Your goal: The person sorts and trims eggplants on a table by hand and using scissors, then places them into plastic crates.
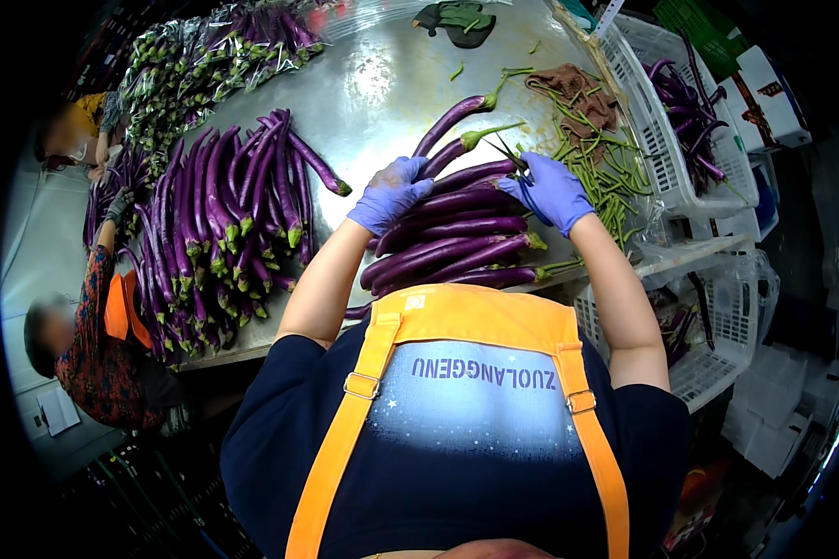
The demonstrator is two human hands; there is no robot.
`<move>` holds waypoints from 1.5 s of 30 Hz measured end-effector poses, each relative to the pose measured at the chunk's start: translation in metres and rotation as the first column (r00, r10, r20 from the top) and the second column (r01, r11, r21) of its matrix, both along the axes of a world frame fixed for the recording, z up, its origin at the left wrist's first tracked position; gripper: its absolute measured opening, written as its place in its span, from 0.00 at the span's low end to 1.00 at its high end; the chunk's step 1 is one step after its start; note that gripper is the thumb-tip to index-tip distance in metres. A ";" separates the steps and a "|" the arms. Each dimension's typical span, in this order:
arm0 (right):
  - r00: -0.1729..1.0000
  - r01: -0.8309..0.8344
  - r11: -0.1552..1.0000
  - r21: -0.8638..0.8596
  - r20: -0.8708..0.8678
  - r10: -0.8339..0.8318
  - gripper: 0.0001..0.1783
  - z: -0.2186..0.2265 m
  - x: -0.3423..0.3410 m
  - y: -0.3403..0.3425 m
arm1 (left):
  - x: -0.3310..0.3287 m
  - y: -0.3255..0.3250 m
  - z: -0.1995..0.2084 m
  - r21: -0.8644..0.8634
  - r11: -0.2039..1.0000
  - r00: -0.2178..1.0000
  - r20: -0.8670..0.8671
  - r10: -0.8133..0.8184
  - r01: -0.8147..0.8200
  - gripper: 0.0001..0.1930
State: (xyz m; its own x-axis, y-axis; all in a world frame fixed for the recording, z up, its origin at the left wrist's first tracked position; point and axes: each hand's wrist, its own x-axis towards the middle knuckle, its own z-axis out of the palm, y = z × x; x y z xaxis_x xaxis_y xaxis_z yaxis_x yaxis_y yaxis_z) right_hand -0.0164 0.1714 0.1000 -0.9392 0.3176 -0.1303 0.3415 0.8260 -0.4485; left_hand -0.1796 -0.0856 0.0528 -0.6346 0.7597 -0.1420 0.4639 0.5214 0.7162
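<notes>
My left hand (391, 196), in a purple glove, is closed around the body of a long eggplant (449, 156) whose green stem points up and right. In my right hand (554, 192), gloved alike, is a pair of scissors (510, 155); their narrow dark blades stand apart close to the stems. Several more long purple eggplants (457, 227) lie side by side below my hands, stems to the right. Beyond my left hand, another eggplant (455, 122) with a long curved stem rests on the metal table (364, 121).
Cut green stems (615, 200) and a brown cloth (578, 98) lie at the right. A big eggplant pile (224, 196) and bagged eggplants (172, 74) fill the left. White crates (662, 112) border the right edge. Two people work at the far left; one wears a patterned sleeve (93, 279).
</notes>
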 end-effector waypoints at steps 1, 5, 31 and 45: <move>1.000 -0.001 1.000 0.013 -0.015 0.001 0.30 0.001 -0.004 -0.002 | 0.002 0.002 0.001 -0.001 1.000 1.000 0.004 -0.025 0.025 0.21; 0.999 0.010 1.000 0.014 -0.042 -0.010 0.30 -0.002 -0.013 -0.006 | 0.008 0.009 0.010 -0.009 0.997 0.997 0.018 -0.076 0.076 0.20; 0.995 0.100 0.971 -0.218 -0.005 -0.104 0.33 -0.056 0.044 0.066 | -0.045 0.034 -0.066 -0.057 0.986 0.965 0.204 0.168 -0.159 0.15; 0.977 0.056 0.937 -0.344 -0.173 -0.122 0.28 -0.056 0.035 0.062 | -0.024 0.022 -0.045 0.063 0.995 0.982 0.176 0.068 -0.080 0.10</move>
State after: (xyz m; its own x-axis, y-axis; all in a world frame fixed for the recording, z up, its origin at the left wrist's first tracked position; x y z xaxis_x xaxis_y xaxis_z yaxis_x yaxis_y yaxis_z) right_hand 0.0185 0.2338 0.0435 -0.9267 0.3698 -0.0671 0.2888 0.5862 -0.7569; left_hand -0.2032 -0.0639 0.0075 -0.6599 0.7232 -0.2037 0.2913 0.4961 0.8179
